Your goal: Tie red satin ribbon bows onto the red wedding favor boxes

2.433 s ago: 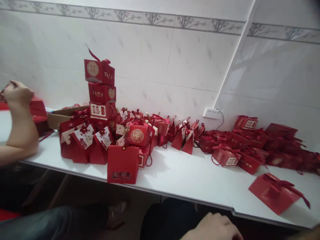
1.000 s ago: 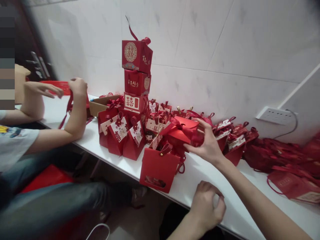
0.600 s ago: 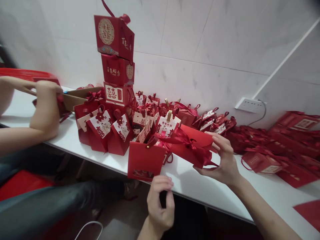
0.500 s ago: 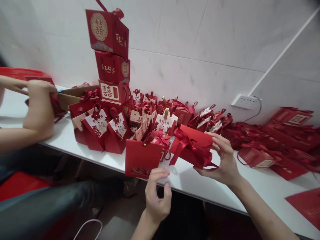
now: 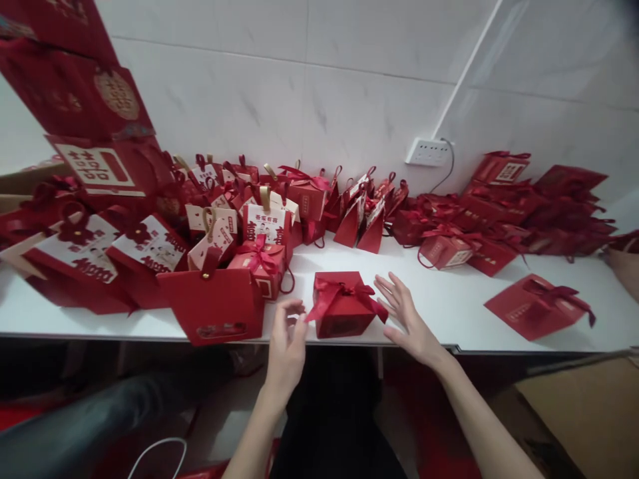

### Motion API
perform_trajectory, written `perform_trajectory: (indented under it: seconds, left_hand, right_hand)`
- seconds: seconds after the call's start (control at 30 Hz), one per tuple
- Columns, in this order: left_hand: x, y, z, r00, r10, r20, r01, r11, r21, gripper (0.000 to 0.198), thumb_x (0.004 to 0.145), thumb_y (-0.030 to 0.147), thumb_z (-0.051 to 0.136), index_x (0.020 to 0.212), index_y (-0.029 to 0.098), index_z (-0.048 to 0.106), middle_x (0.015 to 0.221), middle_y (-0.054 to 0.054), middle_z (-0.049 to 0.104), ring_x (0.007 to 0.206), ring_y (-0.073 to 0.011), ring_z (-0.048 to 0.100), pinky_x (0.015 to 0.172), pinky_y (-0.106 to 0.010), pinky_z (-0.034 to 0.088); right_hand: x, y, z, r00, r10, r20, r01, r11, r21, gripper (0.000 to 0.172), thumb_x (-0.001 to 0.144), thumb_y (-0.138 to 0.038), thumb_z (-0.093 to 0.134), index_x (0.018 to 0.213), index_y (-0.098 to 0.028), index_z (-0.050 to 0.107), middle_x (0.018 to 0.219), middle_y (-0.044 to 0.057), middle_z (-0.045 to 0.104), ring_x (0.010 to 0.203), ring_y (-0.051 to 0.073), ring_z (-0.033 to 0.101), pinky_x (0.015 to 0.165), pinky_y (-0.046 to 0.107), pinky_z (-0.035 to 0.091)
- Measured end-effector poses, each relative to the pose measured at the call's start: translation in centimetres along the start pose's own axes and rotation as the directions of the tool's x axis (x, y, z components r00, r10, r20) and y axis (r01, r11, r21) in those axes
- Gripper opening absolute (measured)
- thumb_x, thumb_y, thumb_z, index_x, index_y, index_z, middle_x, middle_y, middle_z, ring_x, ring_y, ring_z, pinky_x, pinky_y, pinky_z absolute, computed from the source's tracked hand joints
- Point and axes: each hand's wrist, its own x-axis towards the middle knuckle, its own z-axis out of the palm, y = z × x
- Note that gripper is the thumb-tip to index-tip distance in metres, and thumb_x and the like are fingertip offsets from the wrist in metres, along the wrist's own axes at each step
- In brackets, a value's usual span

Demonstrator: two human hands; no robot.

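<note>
Ribbon box [image 5: 344, 307]: small red cube with a bow tied across its lid. It stands flat on its base on the bench [image 5: 449, 303], close to the front edge and between the two hands. Nothing leans on it.
Left hand [image 5: 287, 336]: grip apart, fingers loosely curled, tips beside the loose ribbon tail on the left side of the cube. Contact with the tail: cannot tell.
Right hand [image 5: 407, 319]: grip apart, fingers spread and nearly flat, just beside the right wall of the cube. Holds nothing.
Reading of the hold: both palms face the cube from either side without closing, so its weight looks to be carried by the bench alone.
Window bag [image 5: 212, 313]: red, with a cut-out low on its front. Upright at the bench edge, just left of the left hand.
Bowed box [image 5: 259, 263]: smaller, behind the window bag, near the cube but apart from it.
Tagged bags [image 5: 150, 246]: packed side by side toward the wall, probably propping each other up.
Stack [image 5: 94, 120]: red boxes piled one on another at far left, top cut off by the view.
Flat box [image 5: 536, 306]: lying low and alone, well to the right.
Flat pile [image 5: 549, 206]: collapsed red pieces heaped in the wall corner.
Socket [image 5: 426, 152]: on the wall, with a cable leading from it.
Other person: a dark trouser leg [image 5: 74, 432] below the bench at lower left.
</note>
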Motion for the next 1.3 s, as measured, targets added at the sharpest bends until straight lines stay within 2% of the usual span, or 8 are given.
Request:
perform_trajectory:
  seconds: [0.13, 0.33, 0.57, 0.7, 0.87, 1.03, 1.17, 1.3]
  left_hand:
    - [1.0, 2.1, -0.1, 0.997, -0.049, 0.056, 0.046, 0.998, 0.043, 0.032, 0.085, 0.05, 0.042, 0.075, 0.02, 0.051, 0.063, 0.003, 0.045, 0.06, -0.013, 0.045, 0.058, -0.024, 0.038]
    - [2.7, 5.0, 0.7, 0.93, -0.234, 0.283, 0.197, 0.968, 0.154, 0.039, 0.075, 0.046, 0.06, 0.054, 0.018, 0.044, 0.05, 0.005, 0.038, 0.049, -0.0092, 0.033, 0.05, -0.023, 0.028]
    - [4.9, 5.4, -0.1, 0.927, -0.298, 0.229, 0.372, 0.816, -0.443, 0.029, 0.066, 0.031, 0.069, 0.056, 0.018, 0.045, 0.048, 0.008, 0.036, 0.046, -0.0059, 0.034, 0.054, -0.021, 0.038]
    - [6.2, 6.3, -0.7, 0.954, -0.293, 0.067, 0.252, 0.656, -0.712, 0.019, 0.061, 0.022, 0.067, 0.06, 0.018, 0.049, 0.049, 0.009, 0.037, 0.046, -0.0051, 0.04, 0.059, -0.022, 0.045]
    - [7.3, 7.9, 0.0, 0.962, -0.263, 0.078, 0.241, 0.674, -0.698, 0.015, 0.064, 0.028, 0.065, 0.064, 0.018, 0.054, 0.072, 0.0, 0.061, 0.07, -0.012, 0.058, 0.061, -0.023, 0.047]
    - [8.9, 10.4, 0.8, 0.993, -0.118, -0.001, 0.082, 0.699, -0.71, 0.025, 0.069, 0.025, 0.06, 0.052, 0.018, 0.043, 0.073, 0.001, 0.06, 0.075, -0.0113, 0.058, 0.066, -0.022, 0.047]
    - [10.1, 12.7, 1.5, 1.0, -0.001, -0.019, -0.012, 0.717, -0.697, 0.017, 0.07, 0.019, 0.061, 0.057, 0.018, 0.049, 0.069, 0.002, 0.057, 0.073, -0.0089, 0.057, 0.072, -0.02, 0.046]
    - [10.8, 14.7, 2.7, 0.984, 0.121, 0.127, -0.007, 0.751, -0.66, 0.029, 0.076, 0.025, 0.058, 0.053, 0.018, 0.044, 0.068, 0.001, 0.057, 0.068, -0.0099, 0.057, 0.068, -0.023, 0.046]
  right_hand:
    - [-0.8, -0.5, -0.1, 0.973, 0.168, -0.156, -0.162, 0.985, 0.053, 0.039, 0.089, -0.054, 0.041, 0.11, -0.023, 0.052, 0.106, 0.009, 0.06, 0.097, 0.023, 0.059, 0.082, 0.039, 0.049]
    - [0.6, -2.9, 0.8, 0.976, 0.207, -0.072, -0.202, 0.977, 0.066, 0.04, 0.086, -0.052, 0.049, 0.063, -0.019, 0.051, 0.061, 0.0, 0.052, 0.061, 0.015, 0.05, 0.062, 0.029, 0.042]
    - [2.6, -3.3, -2.3, 0.941, 0.293, -0.168, -0.122, 0.758, 0.641, 0.04, 0.073, -0.048, 0.064, 0.052, -0.021, 0.042, 0.049, -0.005, 0.038, 0.049, 0.013, 0.046, 0.059, 0.032, 0.046]
    - [3.0, -3.0, -6.0, 0.876, 0.332, -0.349, 0.026, 0.69, 0.723, 0.039, 0.068, -0.041, 0.066, 0.052, -0.023, 0.034, 0.047, -0.007, 0.028, 0.046, 0.012, 0.039, 0.059, 0.034, 0.05]
    - [3.2, -4.1, -8.4, 0.854, 0.345, -0.389, 0.042, 0.7, 0.713, 0.033, 0.068, -0.035, 0.066, 0.051, -0.022, 0.041, 0.048, -0.006, 0.034, 0.048, 0.012, 0.043, 0.062, 0.032, 0.051]
    - [4.8, -5.9, -9.5, 0.859, 0.186, -0.477, 0.121, 0.831, 0.543, 0.027, 0.072, -0.036, 0.064, 0.055, -0.021, 0.049, 0.062, 0.0, 0.054, 0.066, 0.016, 0.058, 0.07, 0.033, 0.053]
    - [6.5, -8.4, -9.4, 0.915, 0.066, -0.399, 0.158, 0.849, 0.504, 0.026, 0.074, -0.037, 0.064, 0.056, -0.02, 0.053, 0.084, 0.005, 0.067, 0.083, 0.022, 0.066, 0.077, 0.039, 0.054]
    - [8.1, -11.6, -8.2, 0.953, 0.005, -0.302, 0.157, 0.846, 0.509, 0.028, 0.072, -0.04, 0.068, 0.058, -0.018, 0.059, 0.072, 0.004, 0.067, 0.062, 0.017, 0.065, 0.063, 0.033, 0.056]
